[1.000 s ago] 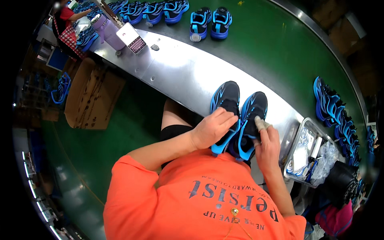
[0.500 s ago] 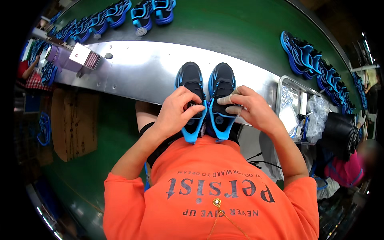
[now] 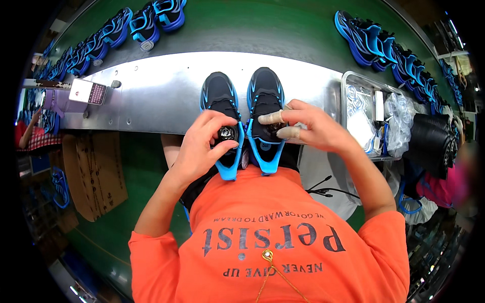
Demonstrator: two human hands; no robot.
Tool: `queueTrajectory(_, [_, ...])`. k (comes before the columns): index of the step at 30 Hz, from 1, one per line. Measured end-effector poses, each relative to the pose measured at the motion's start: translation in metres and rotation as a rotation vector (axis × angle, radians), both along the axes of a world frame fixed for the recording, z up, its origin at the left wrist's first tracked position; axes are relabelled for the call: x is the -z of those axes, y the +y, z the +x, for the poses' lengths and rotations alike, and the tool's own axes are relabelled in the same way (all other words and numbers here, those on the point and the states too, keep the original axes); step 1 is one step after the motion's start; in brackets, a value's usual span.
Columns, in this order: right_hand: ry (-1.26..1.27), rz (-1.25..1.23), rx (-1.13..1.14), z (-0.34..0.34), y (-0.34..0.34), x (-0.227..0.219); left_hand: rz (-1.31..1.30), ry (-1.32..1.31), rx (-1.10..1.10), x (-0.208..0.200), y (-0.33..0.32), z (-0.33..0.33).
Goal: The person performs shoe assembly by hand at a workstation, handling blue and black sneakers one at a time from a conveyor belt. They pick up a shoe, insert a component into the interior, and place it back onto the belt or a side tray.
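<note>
A pair of black-and-blue sneakers lies side by side, toes away from me, across the near edge of a metal ledge [image 3: 166, 96]. On the tongue of the left sneaker [image 3: 218, 90], my left hand [image 3: 194, 144] curls thumb and fingers around a round, glossy black dial-like piece [image 3: 228, 133]. My right hand [image 3: 313, 126], with pale covers on some fingertips, closes over the tongue of the right sneaker [image 3: 266, 86]. Between its fingers a dark rounded piece [image 3: 276, 127] shows in part. Both heel collars, edged in bright blue, point toward my orange shirt.
A metal tray [image 3: 345, 108] with clear plastic bags and small parts stands at right. Rows of similar sneakers [image 3: 144, 25] line the green belt [image 3: 262, 25] beyond the ledge. A phone [image 3: 87, 92] lies at left, above a cardboard box [image 3: 96, 171]. Other people work at both sides.
The view has shifted, so the sneakers and tray sit farther left and higher. The left hand's fingers have spread around the black piece, now more exposed. Right fingers have drawn in around the dark piece.
</note>
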State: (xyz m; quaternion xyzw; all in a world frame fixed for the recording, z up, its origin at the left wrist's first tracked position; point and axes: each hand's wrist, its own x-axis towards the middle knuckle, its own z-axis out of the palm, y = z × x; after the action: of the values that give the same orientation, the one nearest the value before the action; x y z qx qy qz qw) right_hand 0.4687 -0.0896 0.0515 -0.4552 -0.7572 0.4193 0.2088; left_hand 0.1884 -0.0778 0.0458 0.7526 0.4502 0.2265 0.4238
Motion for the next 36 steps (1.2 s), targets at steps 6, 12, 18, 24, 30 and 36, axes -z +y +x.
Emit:
queueTrajectory(6, [-0.023,0.069,-0.013,-0.004,0.004,0.003,-0.084,-0.045,0.137,0.004,0.012,-0.009])
queueTrajectory(12, [-0.186,0.314,0.206,-0.021,-0.010,0.017,0.005,0.026,-0.024,0.001,0.002,0.002])
queueTrajectory(18, [-0.044,0.249,0.132,-0.022,-0.003,0.015,-0.072,-0.052,0.029,0.000,0.006,-0.004])
queueTrajectory(24, [0.011,0.173,0.108,-0.014,0.000,0.004,0.063,0.037,0.018,-0.003,0.004,-0.003])
queueTrajectory(30, [-0.186,0.138,0.160,-0.017,-0.001,0.012,-0.514,-0.234,-0.050,-0.027,-0.042,0.030])
queueTrajectory(36, [-0.043,0.057,0.020,-0.010,0.007,0.007,-1.150,-0.730,-0.310,0.008,-0.054,0.066])
